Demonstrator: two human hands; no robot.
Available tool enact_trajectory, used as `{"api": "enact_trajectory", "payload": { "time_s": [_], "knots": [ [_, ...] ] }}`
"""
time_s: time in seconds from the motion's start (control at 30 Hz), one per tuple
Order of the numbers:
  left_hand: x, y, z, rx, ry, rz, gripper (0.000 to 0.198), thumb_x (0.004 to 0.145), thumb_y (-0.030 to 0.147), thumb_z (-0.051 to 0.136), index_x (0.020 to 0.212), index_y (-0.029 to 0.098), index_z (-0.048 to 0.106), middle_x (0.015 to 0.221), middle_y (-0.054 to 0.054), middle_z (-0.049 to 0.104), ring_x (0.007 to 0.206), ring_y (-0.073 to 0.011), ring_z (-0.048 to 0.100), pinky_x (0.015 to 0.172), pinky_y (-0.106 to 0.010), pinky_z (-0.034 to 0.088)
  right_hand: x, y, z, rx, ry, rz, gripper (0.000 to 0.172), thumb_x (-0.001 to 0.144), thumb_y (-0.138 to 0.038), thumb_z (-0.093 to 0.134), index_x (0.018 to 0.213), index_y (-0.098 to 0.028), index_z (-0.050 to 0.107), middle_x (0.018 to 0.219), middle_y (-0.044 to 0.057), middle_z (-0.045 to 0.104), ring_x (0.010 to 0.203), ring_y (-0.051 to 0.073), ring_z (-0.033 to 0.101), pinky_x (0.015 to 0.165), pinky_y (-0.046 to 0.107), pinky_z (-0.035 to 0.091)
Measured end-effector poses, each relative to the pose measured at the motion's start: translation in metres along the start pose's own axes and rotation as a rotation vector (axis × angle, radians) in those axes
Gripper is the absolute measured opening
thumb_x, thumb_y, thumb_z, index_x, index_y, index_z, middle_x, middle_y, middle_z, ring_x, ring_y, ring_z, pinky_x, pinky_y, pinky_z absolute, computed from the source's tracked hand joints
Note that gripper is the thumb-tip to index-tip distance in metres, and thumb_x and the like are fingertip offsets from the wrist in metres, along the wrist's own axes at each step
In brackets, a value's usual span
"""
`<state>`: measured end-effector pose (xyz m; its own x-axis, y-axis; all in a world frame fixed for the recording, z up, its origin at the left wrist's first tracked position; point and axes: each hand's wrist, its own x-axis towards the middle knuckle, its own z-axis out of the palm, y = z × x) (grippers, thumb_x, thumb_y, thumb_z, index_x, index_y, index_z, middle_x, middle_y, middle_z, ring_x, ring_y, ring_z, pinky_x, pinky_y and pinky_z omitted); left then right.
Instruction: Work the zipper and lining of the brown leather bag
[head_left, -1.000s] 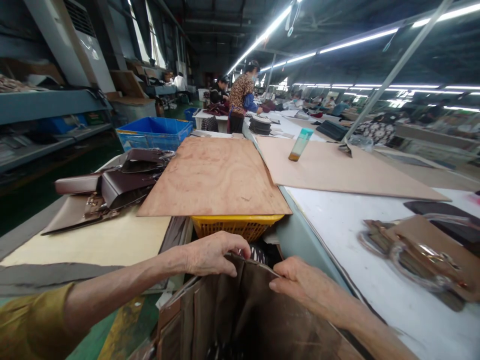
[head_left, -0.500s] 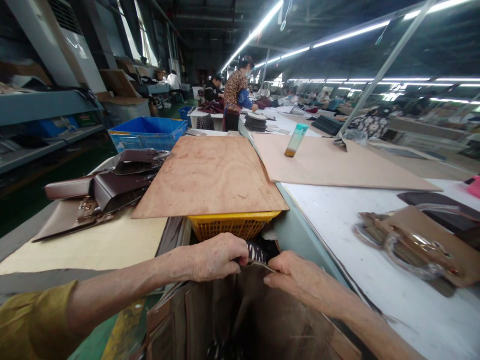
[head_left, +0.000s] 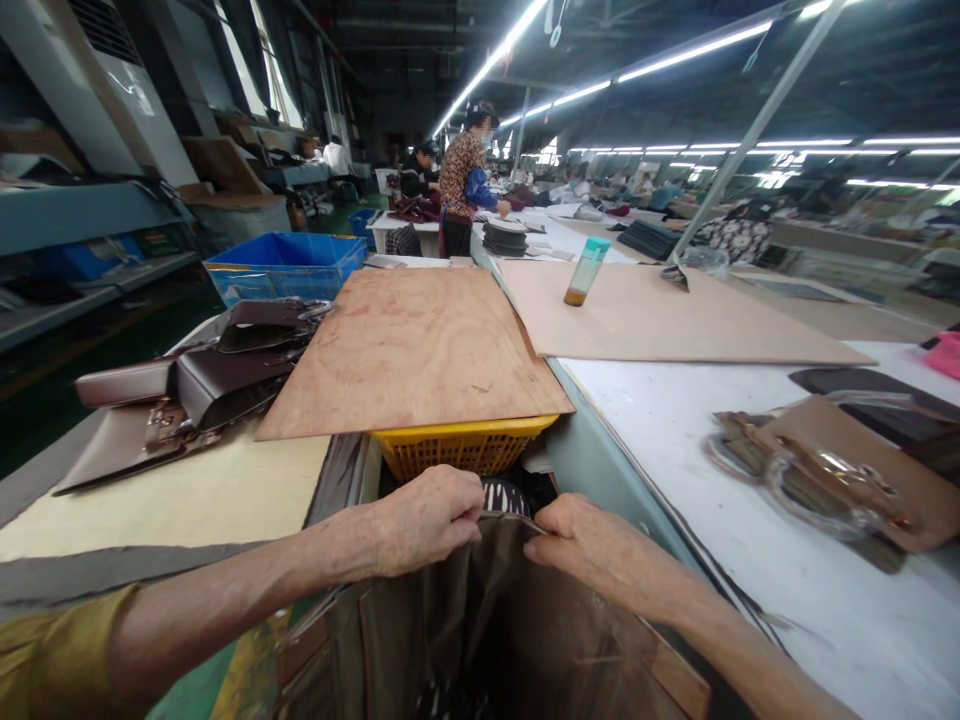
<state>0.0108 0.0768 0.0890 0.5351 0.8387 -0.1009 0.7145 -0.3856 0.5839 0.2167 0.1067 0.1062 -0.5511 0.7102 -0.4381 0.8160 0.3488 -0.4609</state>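
A brown bag [head_left: 570, 630] stands open toward me at the bottom of the view, its dark inside showing. My left hand [head_left: 431, 520] is closed on the far edge of its rim, thumb and fingers pinching the material. A short way to the right, my right hand [head_left: 581, 540] grips the same rim between thumb and fingers. Between the two hands the edge runs slightly curved. Black-and-white patterned fabric [head_left: 504, 497] shows just beyond it. The lower part of the bag lies outside the view.
Ahead, a wooden board [head_left: 420, 350] rests over a yellow basket [head_left: 457, 450]. Brown bags [head_left: 217, 385] lie on the left; a tan handbag [head_left: 832, 465] is on the white table [head_left: 645, 440]. A cup with a teal top [head_left: 587, 270] and a blue bin [head_left: 289, 262] stand farther off. A co-worker [head_left: 461, 180] stands beyond.
My view has shifted slightly, so the surroundings sit a little further left. Both hands keep their hold on the bag's rim, the left one having moved slightly left.
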Motion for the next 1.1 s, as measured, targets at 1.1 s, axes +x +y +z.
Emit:
{"api": "enact_trajectory", "payload": {
  "time_s": [1.1],
  "knots": [
    [0.013,-0.007,0.011,-0.204,0.107,-0.329,0.011,0.059,0.015,0.054,0.05,0.014,0.048,0.047,0.006,0.04,0.05,-0.0087,0.04,0.045,-0.02,0.024,0.026,-0.006,0.007,-0.127,0.144,-0.212,0.018,0.073,-0.024,0.05,0.068,-0.02,0.066,0.061,-0.002,0.052,0.058,0.011,0.042,0.053,0.022,0.025]
  ]
}}
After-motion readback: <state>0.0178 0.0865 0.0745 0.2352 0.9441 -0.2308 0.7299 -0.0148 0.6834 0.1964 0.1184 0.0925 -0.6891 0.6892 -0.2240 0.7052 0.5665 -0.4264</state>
